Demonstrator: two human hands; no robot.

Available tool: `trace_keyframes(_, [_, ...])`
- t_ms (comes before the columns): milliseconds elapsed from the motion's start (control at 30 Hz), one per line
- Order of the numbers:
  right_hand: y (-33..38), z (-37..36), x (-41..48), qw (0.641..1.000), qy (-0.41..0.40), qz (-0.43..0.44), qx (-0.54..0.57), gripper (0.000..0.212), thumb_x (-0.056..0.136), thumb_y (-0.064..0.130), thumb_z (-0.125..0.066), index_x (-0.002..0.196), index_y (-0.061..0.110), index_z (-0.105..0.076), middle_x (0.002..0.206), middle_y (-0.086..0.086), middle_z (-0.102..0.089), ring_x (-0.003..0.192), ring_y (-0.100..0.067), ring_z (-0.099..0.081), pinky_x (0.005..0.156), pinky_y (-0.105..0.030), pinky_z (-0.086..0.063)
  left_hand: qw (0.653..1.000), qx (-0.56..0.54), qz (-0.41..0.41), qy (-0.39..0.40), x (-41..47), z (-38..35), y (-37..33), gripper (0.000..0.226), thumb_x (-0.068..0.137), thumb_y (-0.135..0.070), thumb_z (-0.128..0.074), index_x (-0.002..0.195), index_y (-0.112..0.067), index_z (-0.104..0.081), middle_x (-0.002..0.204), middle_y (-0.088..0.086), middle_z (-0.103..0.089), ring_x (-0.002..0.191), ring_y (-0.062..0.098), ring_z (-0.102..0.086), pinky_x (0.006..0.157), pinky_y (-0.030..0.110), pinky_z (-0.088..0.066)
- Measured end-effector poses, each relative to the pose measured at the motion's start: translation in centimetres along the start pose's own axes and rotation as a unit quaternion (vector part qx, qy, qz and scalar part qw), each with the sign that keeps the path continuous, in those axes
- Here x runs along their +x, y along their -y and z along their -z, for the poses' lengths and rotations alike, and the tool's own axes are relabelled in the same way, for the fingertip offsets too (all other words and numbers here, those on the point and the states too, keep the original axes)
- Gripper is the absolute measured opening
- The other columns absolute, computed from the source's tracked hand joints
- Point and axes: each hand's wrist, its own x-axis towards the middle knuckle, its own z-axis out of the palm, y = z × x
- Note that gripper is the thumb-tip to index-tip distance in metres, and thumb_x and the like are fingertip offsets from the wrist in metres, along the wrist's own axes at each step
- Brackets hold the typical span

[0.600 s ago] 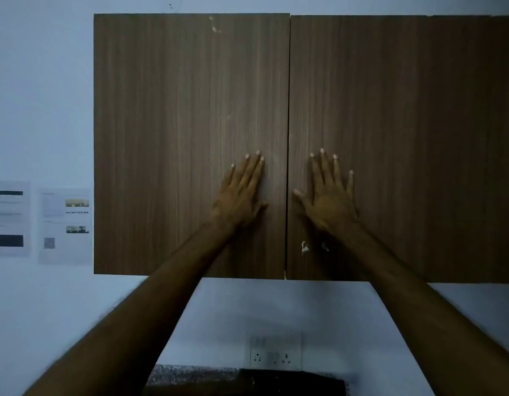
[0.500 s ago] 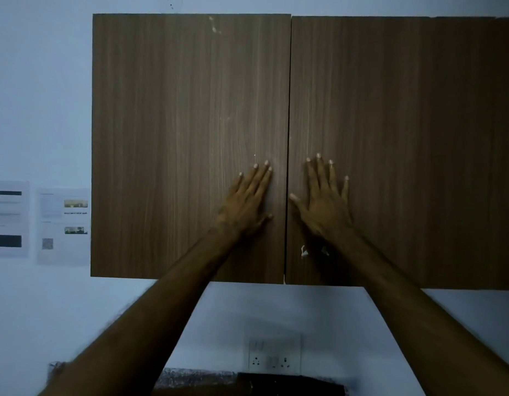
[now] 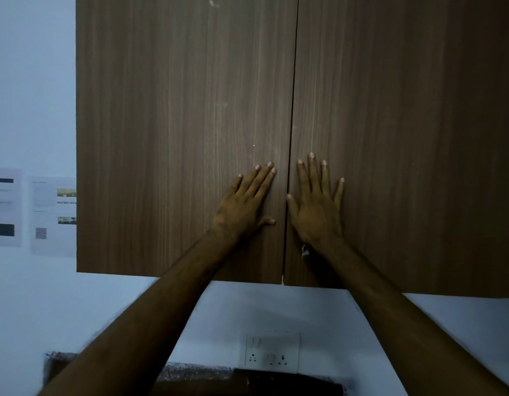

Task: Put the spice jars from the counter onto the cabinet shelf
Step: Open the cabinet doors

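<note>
Hands stay flat, fingers straight: left hand [image 3: 244, 207] and right hand [image 3: 316, 208] press the shut cabinet doors [image 3: 176, 124] mid-frame, shelf hidden behind. Doors loom larger than before. Papers [image 3: 51, 215] at left: writing unreadable.

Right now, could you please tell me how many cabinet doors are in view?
2. The left door, with the left hand flat on it, and the right door, under the right hand. More may lie beyond the frame's right edge.
</note>
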Motion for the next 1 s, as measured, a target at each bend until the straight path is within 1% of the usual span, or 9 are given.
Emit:
trace_keyframes(133, [0.7,0.5,0.2,0.998,-0.022,0.021,-0.055,0.078,0.095,0.047,-0.038,0.155,0.028,0.008,0.165,-0.005,0.013,0.152,-0.027,0.009,0.117,-0.065,0.002,1.000,-0.001,-0.024,-0.019,-0.1,-0.3,0.6,0.103,0.085,-0.075,-0.033,0.153,-0.015,0.014,0.162,0.006,0.018,0.150,0.024,0.014,0.123,0.045,0.002])
trace_keyframes(300, [2.0,1.8,1.1,0.995,-0.031,0.043,-0.083,0.089,0.087,0.039,-0.050,0.155,0.028,0.006,0.164,-0.005,0.013,0.152,-0.026,0.011,0.114,-0.068,0.005,0.998,-0.006,-0.048,-0.035,0.0,-1.0,1.1,0.100,0.087,-0.075,-0.028,0.153,-0.012,0.014,0.160,0.007,0.022,0.148,0.024,0.018,0.121,0.045,0.006])
trace_keyframes(367, [2.5,2.3,1.1,0.993,-0.027,0.049,-0.100,0.086,0.089,0.044,-0.048,0.156,0.025,0.003,0.164,-0.003,0.014,0.151,-0.025,0.011,0.113,-0.065,0.010,0.997,-0.020,-0.065,-0.036,0.1,-1.0,1.1,0.098,0.088,-0.073,-0.026,0.153,-0.011,0.013,0.161,0.009,0.019,0.149,0.024,0.017,0.122,0.046,0.006])
trace_keyframes(433, [2.7,2.9,0.4,0.989,-0.018,0.058,-0.138,0.081,0.092,0.052,-0.039,0.157,0.023,0.002,0.165,-0.001,0.012,0.151,-0.023,0.011,0.112,-0.065,0.011,0.995,-0.050,-0.079,-0.035,0.3,-1.1,0.6,0.095,0.090,-0.072,-0.022,0.153,-0.010,0.011,0.162,0.010,0.016,0.150,0.024,0.014,0.123,0.046,0.004])
trace_keyframes(533, [2.2,4.5,-1.0,0.974,-0.020,0.068,-0.213,0.073,0.094,0.052,-0.027,0.157,0.021,-0.008,0.166,0.002,0.005,0.152,-0.020,0.008,0.115,-0.066,0.007,0.987,-0.094,-0.118,-0.055,0.5,-1.0,-0.5,0.088,0.090,-0.071,-0.010,0.151,-0.012,0.012,0.161,0.008,0.014,0.151,0.023,0.010,0.123,0.044,0.003])
trace_keyframes(633, [1.7,7.2,-2.0,0.958,-0.027,0.088,-0.273,0.071,0.090,0.050,-0.031,0.155,0.022,-0.021,0.166,0.002,-0.003,0.153,-0.021,0.000,0.115,-0.064,0.007,0.975,-0.140,-0.157,-0.073,0.1,-0.7,-1.1,0.088,0.086,-0.074,0.000,0.150,-0.015,0.013,0.158,0.005,0.016,0.150,0.020,0.011,0.122,0.042,0.005])
trace_keyframes(733, [1.0,10.3,-3.3,0.939,-0.035,0.111,-0.324,0.070,0.091,0.052,-0.035,0.154,0.024,-0.026,0.165,0.000,-0.009,0.153,-0.023,-0.007,0.116,-0.066,0.002,0.956,-0.190,-0.205,-0.091,-0.5,0.1,-2.1,0.091,0.086,-0.077,-0.002,0.151,-0.015,0.011,0.159,0.005,0.013,0.150,0.018,0.013,0.123,0.041,0.004])
trace_keyframes(867, [-0.3,15.0,-5.6,0.920,-0.050,0.129,-0.366,0.067,0.094,0.055,-0.028,0.155,0.025,-0.023,0.165,0.000,-0.010,0.153,-0.022,-0.007,0.116,-0.065,0.002,0.923,-0.265,-0.251,-0.118,-1.4,2.4,-5.2,0.091,0.089,-0.074,-0.012,0.152,-0.015,0.019,0.161,0.006,0.020,0.149,0.015,0.020,0.123,0.040,0.005])
trace_keyframes(1000, [-1.3,20.4,-8.4,0.923,-0.095,0.118,-0.353,0.070,0.095,0.060,-0.029,0.152,0.021,-0.029,0.164,-0.002,-0.014,0.152,-0.020,-0.011,0.121,-0.056,-0.004,0.860,-0.366,-0.304,-0.183,-2.1,6.5,-10.2,0.093,0.091,-0.070,-0.025,0.153,-0.012,0.015,0.162,0.003,0.020,0.150,0.017,0.014,0.123,0.033,0.007])
